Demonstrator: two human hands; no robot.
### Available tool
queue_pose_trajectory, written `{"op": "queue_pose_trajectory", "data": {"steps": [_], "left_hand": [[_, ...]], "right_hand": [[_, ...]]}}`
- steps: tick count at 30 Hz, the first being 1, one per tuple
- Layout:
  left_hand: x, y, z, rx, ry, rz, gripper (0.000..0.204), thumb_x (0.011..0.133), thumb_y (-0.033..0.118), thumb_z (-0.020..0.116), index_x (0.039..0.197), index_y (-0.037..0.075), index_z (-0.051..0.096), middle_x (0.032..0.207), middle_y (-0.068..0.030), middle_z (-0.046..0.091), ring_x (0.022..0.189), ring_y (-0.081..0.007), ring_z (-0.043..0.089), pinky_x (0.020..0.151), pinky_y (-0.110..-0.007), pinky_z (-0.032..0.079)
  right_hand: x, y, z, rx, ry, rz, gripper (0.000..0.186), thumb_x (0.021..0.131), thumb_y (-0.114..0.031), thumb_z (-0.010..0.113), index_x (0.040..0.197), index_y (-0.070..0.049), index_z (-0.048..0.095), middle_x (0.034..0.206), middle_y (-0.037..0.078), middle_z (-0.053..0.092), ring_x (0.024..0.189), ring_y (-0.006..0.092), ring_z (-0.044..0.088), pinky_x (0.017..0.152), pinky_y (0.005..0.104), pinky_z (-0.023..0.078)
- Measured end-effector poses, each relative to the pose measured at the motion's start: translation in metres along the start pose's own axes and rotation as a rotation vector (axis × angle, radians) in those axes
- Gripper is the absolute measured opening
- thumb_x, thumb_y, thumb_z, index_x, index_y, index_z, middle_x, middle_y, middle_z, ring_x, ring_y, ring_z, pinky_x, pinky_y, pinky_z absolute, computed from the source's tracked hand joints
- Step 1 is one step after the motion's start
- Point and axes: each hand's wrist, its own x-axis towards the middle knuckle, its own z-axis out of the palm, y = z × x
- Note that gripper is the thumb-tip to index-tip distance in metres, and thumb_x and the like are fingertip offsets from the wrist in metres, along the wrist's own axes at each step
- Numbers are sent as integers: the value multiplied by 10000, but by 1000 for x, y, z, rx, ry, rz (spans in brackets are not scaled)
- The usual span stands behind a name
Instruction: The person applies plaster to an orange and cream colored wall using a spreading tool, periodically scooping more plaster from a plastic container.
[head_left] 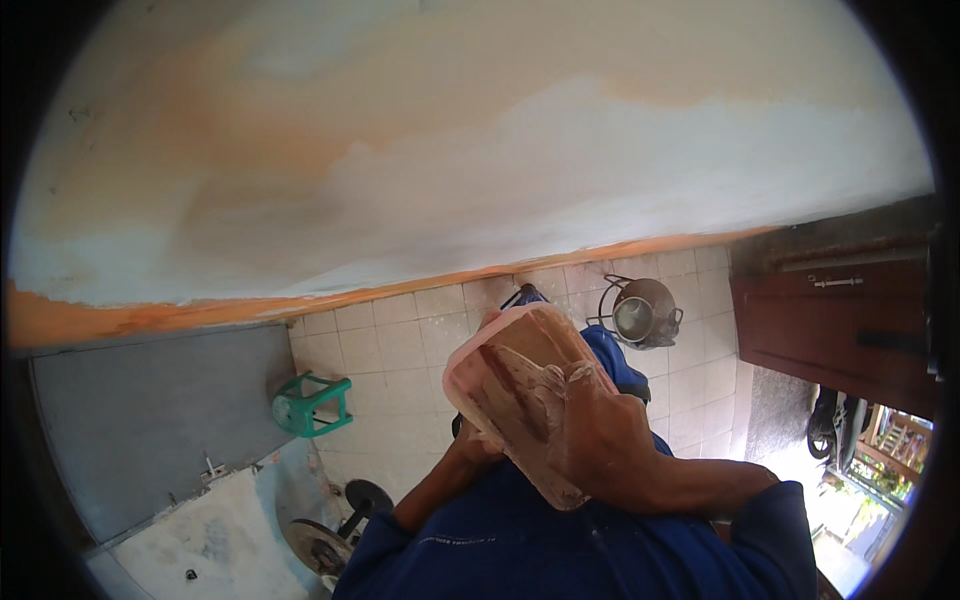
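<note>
A pinkish, translucent plastic tub (468,368) is held tilted in front of my body, its inside smeared with whitish paste (530,365). My left hand (478,442) grips the tub from its left side and underneath, most of its fingers hidden behind the wall. My right hand (600,430) is closed over the right part of the tub, with pale paste about its fingertips. Whatever those fingers hold is hidden by the hand and the paste. Beyond the tub rises a wall (600,170) with white patches over orange and cream paint.
On the tiled floor (400,400), a green plastic stool (318,405) stands to the left. A round metal vessel (655,305) with a pale container (632,318) in it is at the wall's foot. A grey panel (180,420) lies left, a dark red door (830,310) right.
</note>
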Motion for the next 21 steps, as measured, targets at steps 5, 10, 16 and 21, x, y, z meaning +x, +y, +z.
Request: {"op": "queue_pose_trajectory", "data": {"steps": [5, 10, 16, 21], "left_hand": [[0, -2, 1, 2, -8, -3, 823, 733, 619, 482, 1335, 92, 286, 1270, -122, 422, 1152, -260, 449, 954, -399, 410], [-3, -5, 1, 1, -25, -15, 822, 737, 626, 474, 1333, 91, 291, 1268, -121, 425, 1150, -260, 451, 953, -397, 411], [4, -3, -1, 4, -29, 4, 821, 742, 635, 466, 1331, 89, 296, 1266, -121, 429, 1148, -259, 453, 951, -396, 412], [10, -3, 1, 5, -36, -10, 821, 747, 643, 458, 1330, 87, 300, 1265, -120, 431, 1146, -258, 455, 950, -394, 413]], "right_hand": [[4, 3, 1, 21, -57, 25, 265, 783, -141, 547, 903, 68, 438, 670, 181, 562, 532, 323, 589, 445, 401, 472], [7, 9, 5, 96, 16, -26, 368, 770, -162, 578, 943, 112, 404, 707, 258, 578, 548, 385, 586, 474, 439, 473], [10, 8, 4, 209, -2, -58, 417, 669, -104, 682, 891, 118, 407, 860, 310, 490, 790, 455, 530, 662, 463, 452], [14, 15, 3, 285, 26, -29, 397, 664, -75, 675, 901, 96, 406, 848, 272, 506, 800, 453, 530, 678, 454, 445]]}}
